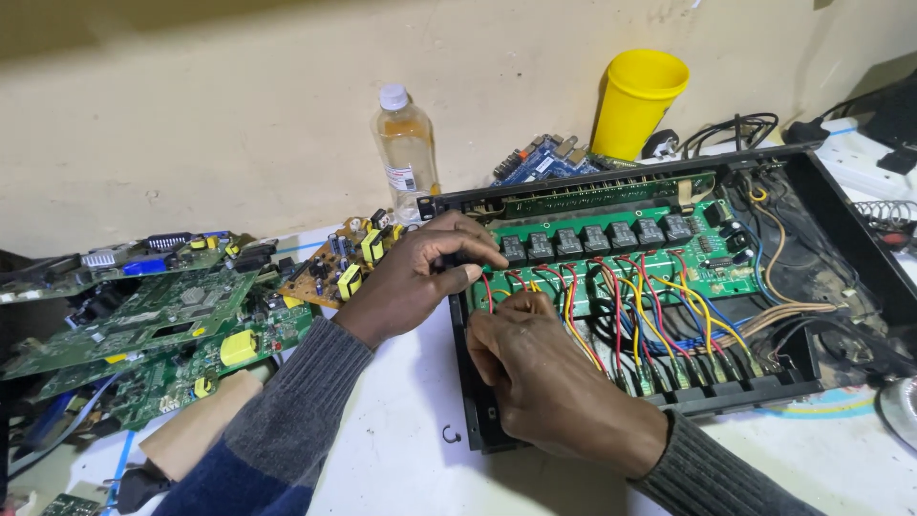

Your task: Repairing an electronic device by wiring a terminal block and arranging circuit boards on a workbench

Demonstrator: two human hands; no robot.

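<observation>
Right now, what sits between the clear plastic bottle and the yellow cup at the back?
In the head view, a blue circuit board lies between the bottle and the yellow cup.

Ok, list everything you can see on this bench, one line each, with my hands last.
Open chassis: one, black, centre right.
Relay board: one, green, inside chassis.
Wires: many, red, yellow, blue, board to front edge.
Loose circuit boards: several, green, left.
Small board: one, brown, yellow parts, beside chassis.
Bottle: one, clear, against wall.
Cup: one, yellow, behind chassis.
Blue board: one, by cup.
Cables: black, rear right.
Left hand: on chassis corner.
Right hand: pinching wires.
</observation>
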